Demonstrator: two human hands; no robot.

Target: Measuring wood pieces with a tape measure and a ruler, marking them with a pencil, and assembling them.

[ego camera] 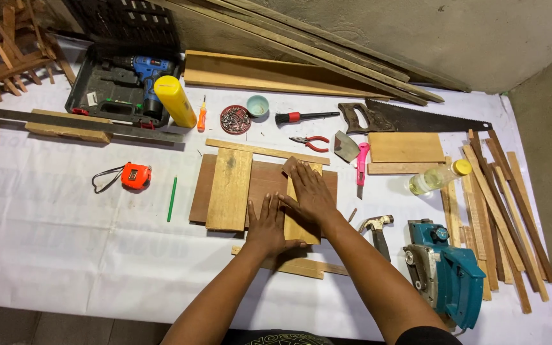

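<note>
A dark brown board (263,179) lies flat on the white sheet. Two pale planks rest on top of it: a left plank (230,188) and a right plank (296,229). My right hand (311,191) presses flat on the right plank, fingers spread. My left hand (266,227) lies flat beside it, on the brown board and the plank's left edge. A thin strip (266,151) runs along the far edge of the board. Another strip (301,265) lies near my wrists.
Around the work lie a hammer (376,225), teal power planer (445,271), handsaw (410,118), pliers (311,142), brush (301,117), screw dish (235,119), yellow can (176,101), drill case (119,83), orange tape measure (135,175), green pencil (172,199), bottle (436,177), wood strips (503,211).
</note>
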